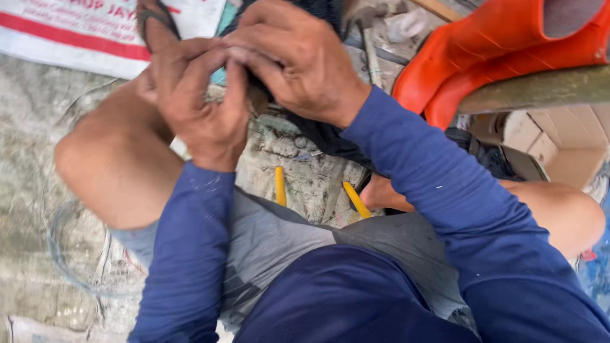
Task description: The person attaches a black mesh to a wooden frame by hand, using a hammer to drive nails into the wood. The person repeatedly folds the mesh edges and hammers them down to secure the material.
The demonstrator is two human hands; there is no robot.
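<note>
- Sleeves of dark blue [190, 254] cover both forearms, which rise from the lap and converge above the knees; the person sits low with bare knees spread.
- Two yellow tool handles [280, 185] lie on the worn ground sheet [38, 209] between the legs, just below the hands. Judging by their place, a shifting foot or knee could knock them or catch on them.
- Left hand [200, 95] is held palm away, fingers curled together and pinching a small dark piece [257, 95] against the other hand; the thumb is hidden.
- Right hand [295, 60] arches over from the right, wrist bent, fingers closed on the same dark piece.
- The piece sits between the two hands, mostly hidden, so its shape is unclear. With so little of it free, it could slip out of the pinch, or fingertips could get nipped if force is applied.
- Orange rubber boots [483, 51] lie further right, beside an open cardboard box [559, 146].
</note>
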